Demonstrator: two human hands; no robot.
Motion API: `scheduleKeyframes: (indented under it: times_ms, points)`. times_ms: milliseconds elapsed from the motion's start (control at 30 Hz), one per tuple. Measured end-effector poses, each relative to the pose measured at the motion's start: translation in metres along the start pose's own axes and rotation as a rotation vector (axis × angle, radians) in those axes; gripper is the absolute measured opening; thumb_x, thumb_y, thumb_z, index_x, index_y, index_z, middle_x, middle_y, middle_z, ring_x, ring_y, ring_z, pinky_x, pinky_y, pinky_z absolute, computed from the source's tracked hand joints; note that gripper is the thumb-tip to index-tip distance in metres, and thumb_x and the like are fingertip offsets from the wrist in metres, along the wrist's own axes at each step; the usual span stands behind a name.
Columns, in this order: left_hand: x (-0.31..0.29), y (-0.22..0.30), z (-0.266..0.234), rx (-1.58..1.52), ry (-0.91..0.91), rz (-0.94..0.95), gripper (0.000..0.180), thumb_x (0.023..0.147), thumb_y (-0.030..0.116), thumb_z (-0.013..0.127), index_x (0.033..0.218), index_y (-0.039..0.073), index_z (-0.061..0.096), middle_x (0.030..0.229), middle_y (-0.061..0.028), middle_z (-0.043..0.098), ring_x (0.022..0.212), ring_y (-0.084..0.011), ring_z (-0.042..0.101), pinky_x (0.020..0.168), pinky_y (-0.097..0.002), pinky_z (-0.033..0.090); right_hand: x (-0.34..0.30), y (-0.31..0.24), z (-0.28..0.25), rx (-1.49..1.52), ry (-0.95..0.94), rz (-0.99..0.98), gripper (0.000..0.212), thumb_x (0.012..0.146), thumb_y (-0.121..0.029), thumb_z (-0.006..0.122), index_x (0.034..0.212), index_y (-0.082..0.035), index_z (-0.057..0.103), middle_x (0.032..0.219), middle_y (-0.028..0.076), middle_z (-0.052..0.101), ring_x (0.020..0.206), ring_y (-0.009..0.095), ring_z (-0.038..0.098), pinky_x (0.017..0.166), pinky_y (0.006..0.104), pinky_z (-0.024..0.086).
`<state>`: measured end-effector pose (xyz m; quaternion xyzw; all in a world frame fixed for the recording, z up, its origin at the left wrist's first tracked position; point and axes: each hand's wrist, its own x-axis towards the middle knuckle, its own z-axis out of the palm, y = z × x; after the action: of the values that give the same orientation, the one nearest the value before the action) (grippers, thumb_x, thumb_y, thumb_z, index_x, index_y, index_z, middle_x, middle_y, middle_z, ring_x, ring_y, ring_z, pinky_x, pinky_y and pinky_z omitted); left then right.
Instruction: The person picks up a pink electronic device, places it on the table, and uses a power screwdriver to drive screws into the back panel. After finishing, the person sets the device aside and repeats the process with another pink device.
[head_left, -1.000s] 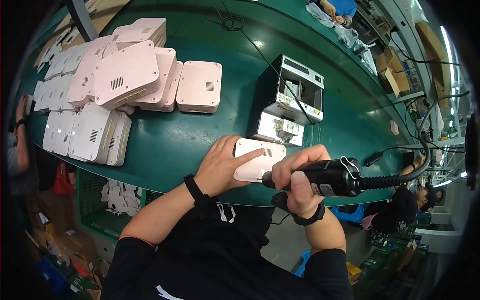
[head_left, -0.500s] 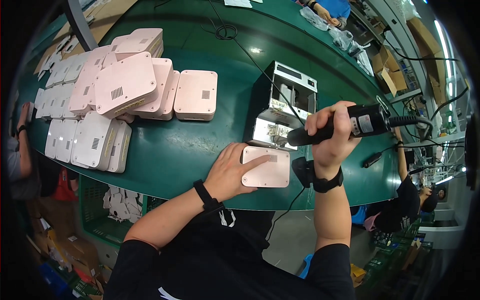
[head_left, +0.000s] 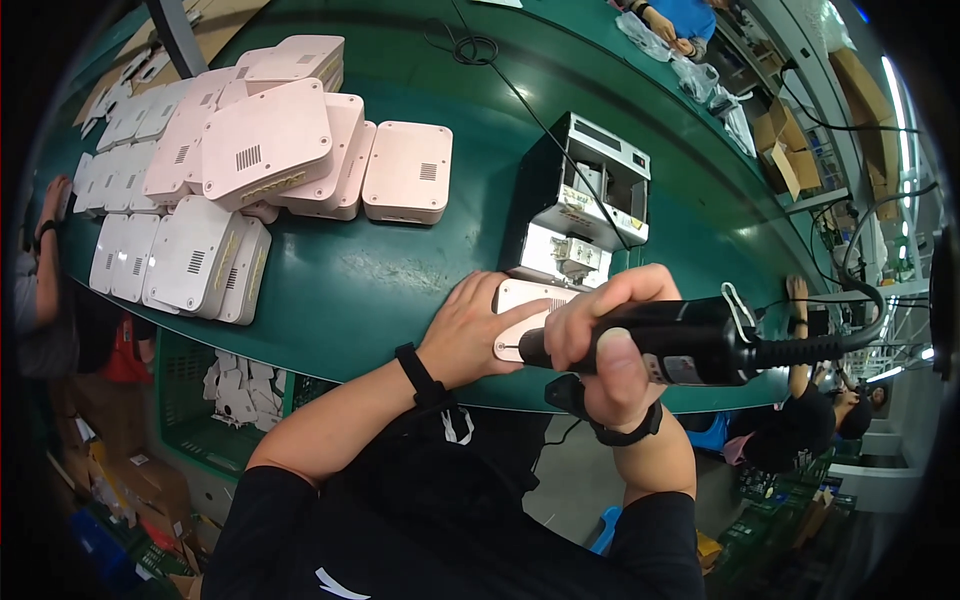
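A pale pink plastic box point(head_left: 522, 291) with vent slots lies flat at the near edge of the green bench. My left hand point(head_left: 459, 336) grips its left side, thumb laid across the top. In my right hand point(head_left: 612, 352) is a corded black electric screwdriver point(head_left: 690, 338), held nearly level. Its thin bit reaches the screw hole at the box's near left corner; whether it touches a screw is too small to tell. The driver and hand cover the box's right part. Just behind the box stands a black and silver screw feeder point(head_left: 541, 250).
Pink boxes point(head_left: 265, 140) are piled at the left, beside rows of white ones point(head_left: 190, 262). A black cable point(head_left: 520, 98) hangs across the feeder. Below the bench sits a green crate point(head_left: 180, 405) with white parts. Other people work at the far side and both ends.
My right hand has brought the screwdriver down and toward me, from beside the feeder to the box's near left corner. My left hand stays on the box.
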<state>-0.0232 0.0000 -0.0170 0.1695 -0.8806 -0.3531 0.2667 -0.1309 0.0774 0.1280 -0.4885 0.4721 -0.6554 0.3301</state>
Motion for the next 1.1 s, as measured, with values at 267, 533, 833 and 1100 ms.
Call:
scheduleKeyframes:
  times_ms: [267, 533, 833, 1100]
  points:
    - [-0.001, 0.001, 0.002, -0.012, 0.062, 0.012, 0.081, 0.057, 0.026, 0.087, 0.132, 0.029, 0.058, 0.119, -0.0143, 0.049, 0.113, -0.035, 0.048, 0.102, -0.045, 0.04, -0.001, 0.017, -0.007, -0.143, -0.045, 0.044, 0.036, 0.09, -0.027, 0.064, 0.103, -0.003, 0.04, 0.063, 0.009, 0.05, 0.051, 0.016, 0.047, 0.053, 0.0323, 0.045]
    - [-0.002, -0.005, 0.007, -0.023, 0.083, 0.029, 0.08, 0.057, 0.025, 0.086, 0.132, 0.028, 0.059, 0.116, -0.0137, 0.05, 0.111, -0.0346, 0.048, 0.101, -0.0444, 0.041, 0.0, 0.025, -0.009, -0.171, -0.06, 0.033, 0.035, 0.091, -0.026, 0.063, 0.103, -0.002, 0.04, 0.063, 0.01, 0.051, 0.051, 0.016, 0.046, 0.053, 0.0327, 0.045]
    - [0.0, -0.004, 0.008, -0.001, 0.096, 0.034, 0.076, 0.059, 0.03, 0.086, 0.13, 0.029, 0.06, 0.116, -0.0133, 0.05, 0.11, -0.0337, 0.049, 0.099, -0.0437, 0.043, -0.007, 0.017, -0.002, -0.114, -0.121, 0.083, 0.04, 0.09, -0.03, 0.068, 0.101, -0.004, 0.039, 0.066, 0.008, 0.052, 0.055, 0.016, 0.049, 0.056, 0.0326, 0.046]
    - [0.0, -0.003, 0.006, 0.057, 0.125, 0.047, 0.072, 0.062, 0.034, 0.084, 0.129, 0.03, 0.061, 0.116, -0.013, 0.05, 0.109, -0.0332, 0.05, 0.099, -0.0431, 0.043, -0.013, 0.008, 0.0, -0.126, -0.144, 0.087, 0.043, 0.089, -0.034, 0.069, 0.103, -0.007, 0.038, 0.069, 0.007, 0.053, 0.06, 0.016, 0.051, 0.06, 0.0333, 0.047]
